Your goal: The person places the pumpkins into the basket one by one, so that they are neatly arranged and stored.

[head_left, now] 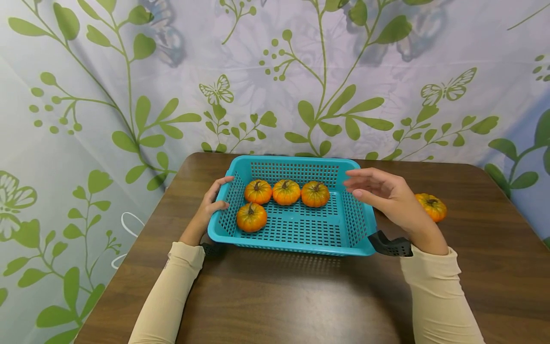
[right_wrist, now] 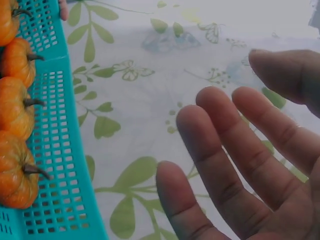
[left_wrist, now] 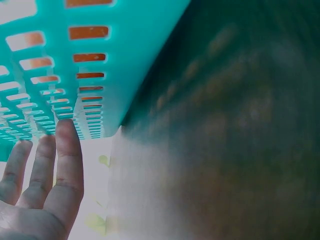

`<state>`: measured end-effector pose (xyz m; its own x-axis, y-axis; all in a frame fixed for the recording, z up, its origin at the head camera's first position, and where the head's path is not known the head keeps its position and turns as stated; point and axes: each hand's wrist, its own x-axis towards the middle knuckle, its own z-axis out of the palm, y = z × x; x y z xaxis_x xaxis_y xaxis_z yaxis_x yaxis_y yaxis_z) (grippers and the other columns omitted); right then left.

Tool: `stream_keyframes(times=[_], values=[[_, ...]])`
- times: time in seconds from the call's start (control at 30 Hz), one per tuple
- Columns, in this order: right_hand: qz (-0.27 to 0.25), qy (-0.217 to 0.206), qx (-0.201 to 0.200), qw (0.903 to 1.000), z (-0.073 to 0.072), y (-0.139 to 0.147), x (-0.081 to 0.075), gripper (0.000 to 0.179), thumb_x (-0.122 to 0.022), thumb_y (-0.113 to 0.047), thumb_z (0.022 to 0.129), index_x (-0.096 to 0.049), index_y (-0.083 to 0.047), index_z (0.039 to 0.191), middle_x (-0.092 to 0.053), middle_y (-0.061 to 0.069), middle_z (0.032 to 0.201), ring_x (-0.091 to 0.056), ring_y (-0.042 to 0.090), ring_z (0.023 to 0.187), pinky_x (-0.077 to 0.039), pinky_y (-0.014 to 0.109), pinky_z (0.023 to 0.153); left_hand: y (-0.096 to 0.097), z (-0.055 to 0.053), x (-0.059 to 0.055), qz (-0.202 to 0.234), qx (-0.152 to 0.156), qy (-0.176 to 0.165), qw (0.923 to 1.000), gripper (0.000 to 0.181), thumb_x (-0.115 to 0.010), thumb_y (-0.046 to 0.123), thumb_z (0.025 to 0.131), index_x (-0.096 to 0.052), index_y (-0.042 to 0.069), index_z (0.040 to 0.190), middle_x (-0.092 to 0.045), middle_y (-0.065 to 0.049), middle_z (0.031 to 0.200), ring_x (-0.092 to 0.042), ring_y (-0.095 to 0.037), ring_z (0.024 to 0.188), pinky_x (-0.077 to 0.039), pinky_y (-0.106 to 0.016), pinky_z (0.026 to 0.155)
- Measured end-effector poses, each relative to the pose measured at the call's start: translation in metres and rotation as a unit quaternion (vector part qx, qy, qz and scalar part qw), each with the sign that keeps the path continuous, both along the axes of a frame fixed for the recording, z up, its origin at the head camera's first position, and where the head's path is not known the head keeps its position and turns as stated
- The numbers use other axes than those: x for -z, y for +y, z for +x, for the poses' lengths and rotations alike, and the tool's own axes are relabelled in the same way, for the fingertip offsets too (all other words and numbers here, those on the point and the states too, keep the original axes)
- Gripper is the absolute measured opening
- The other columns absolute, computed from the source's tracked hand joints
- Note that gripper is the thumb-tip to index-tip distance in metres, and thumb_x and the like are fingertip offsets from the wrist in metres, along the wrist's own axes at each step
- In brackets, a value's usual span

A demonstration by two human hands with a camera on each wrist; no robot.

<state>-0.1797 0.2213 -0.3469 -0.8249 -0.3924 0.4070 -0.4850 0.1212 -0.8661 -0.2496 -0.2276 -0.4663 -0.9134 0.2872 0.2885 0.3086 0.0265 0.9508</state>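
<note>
A turquoise plastic basket (head_left: pixel 292 250) with slotted walls sits on the table, several small orange pumpkins (head_left: pixel 286 192) inside it. Thumb and index finger of my left hand (head_left: pixel 210 203) rest over its left rim. In the left wrist view, three straight fingers (left_wrist: pixel 69 165) of that hand lie along the outside of the slotted wall. Above the right rim hovers my right hand (head_left: pixel 386 193), its fingers apart and nothing between them. To the right of that hand, another pumpkin (head_left: pixel 431 207) is on the table, partly hidden behind the hand.
The dark brown wooden table (head_left: pixel 275 296) reaches back to a hanging curtain (head_left: pixel 266 95) printed with green leaves and butterflies. At the table's left edge a white cable (head_left: pixel 126 222) loops. A black strap (head_left: pixel 390 244) from the right wrist overlaps the basket's front right corner.
</note>
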Motion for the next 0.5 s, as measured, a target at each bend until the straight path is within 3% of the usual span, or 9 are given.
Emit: stream_keyframes(times=[0.5], values=[[-0.003,0.02,0.069,0.9974,0.001,0.018,0.018,0.033,-0.062,0.011,0.102,-0.074,-0.002,0.13,-0.079,0.0,0.111,-0.073,0.009,0.103,-0.057,0.019,0.088,-0.001,0.002,-0.002,-0.002,0.001,-0.003,1.0,0.076,-0.05,0.002,0.085,-0.036,-0.007,0.159,-0.031,-0.029,0.167,-0.041,-0.046,0.139,-0.046,-0.029,0.103]])
